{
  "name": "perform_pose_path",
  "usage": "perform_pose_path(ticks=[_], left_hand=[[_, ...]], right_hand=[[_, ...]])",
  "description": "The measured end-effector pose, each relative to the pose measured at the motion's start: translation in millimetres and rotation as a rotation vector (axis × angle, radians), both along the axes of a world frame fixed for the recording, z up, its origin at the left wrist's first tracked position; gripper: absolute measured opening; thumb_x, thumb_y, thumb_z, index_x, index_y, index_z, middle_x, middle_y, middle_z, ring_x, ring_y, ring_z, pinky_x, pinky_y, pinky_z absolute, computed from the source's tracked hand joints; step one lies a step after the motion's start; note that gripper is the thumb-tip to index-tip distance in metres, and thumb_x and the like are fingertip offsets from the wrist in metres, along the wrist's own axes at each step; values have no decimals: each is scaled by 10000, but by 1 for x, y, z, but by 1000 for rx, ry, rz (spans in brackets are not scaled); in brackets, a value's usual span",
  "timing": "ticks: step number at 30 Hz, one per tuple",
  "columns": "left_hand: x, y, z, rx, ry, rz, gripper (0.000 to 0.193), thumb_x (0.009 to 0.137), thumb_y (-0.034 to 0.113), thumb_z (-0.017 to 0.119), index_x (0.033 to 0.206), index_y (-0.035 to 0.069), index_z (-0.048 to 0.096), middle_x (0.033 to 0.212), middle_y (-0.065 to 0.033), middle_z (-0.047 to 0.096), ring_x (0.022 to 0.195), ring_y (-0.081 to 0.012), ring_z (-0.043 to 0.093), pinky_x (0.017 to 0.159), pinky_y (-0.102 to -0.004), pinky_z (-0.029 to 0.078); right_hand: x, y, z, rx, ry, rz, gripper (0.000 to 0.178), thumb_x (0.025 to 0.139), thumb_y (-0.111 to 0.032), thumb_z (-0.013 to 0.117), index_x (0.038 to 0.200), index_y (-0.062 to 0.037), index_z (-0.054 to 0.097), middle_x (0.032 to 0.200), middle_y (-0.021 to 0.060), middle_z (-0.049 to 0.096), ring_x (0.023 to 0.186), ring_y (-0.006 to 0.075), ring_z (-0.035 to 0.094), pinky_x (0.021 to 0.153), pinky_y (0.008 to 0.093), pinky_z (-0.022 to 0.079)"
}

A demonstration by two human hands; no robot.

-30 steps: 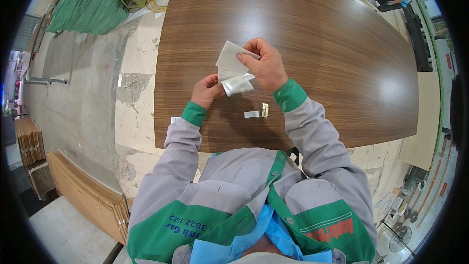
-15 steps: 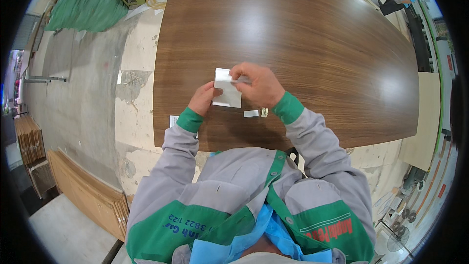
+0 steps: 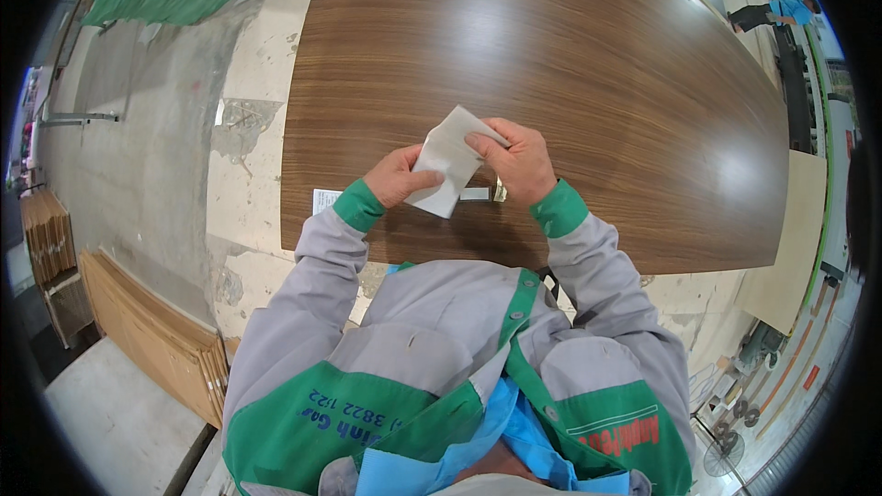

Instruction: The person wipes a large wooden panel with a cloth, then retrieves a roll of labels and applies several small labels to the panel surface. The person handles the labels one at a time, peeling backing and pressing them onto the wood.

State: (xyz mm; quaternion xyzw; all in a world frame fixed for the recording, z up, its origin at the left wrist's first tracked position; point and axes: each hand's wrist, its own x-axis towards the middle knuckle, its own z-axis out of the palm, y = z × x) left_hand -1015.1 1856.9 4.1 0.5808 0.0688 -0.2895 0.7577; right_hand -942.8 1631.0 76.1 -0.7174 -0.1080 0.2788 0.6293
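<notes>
White paper (image 3: 450,158) is held over the near side of the brown wood-grain table (image 3: 570,64), the left hand (image 3: 399,176) pinching its left edge and the right hand (image 3: 522,162) its far right corner. Right of its near end lie a pale strip (image 3: 476,194) and a small gold piece (image 3: 500,190).

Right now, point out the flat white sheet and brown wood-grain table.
Flat white sheet (image 3: 450,152), head view: middle of its upward face.
Brown wood-grain table (image 3: 560,64), head view: bare area of its top.
</notes>
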Motion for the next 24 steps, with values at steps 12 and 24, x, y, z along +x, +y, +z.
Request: perform_pose_path(ticks=[12,24], left_hand=[[9,-6,-7,46,-51,24,370,1018,275,658,1284,18,641,1082,-37,715,937,-103,668,836,-289,556],[13,-19,-5,-88,8,128,383,1018,287,663,1289,20,624,1114,-47,709,962,-114,675,830,-291,564]], right_hand=[[34,-5,-6,12,27,-140,224,957,-194,719,1068,1,725,921,23,720,844,90,635,762,276,529],[25,-11,-19,231,325,-330,837,932,-224,759,1548,53,265,1217,145,644,1030,195,670,871,324,570]])
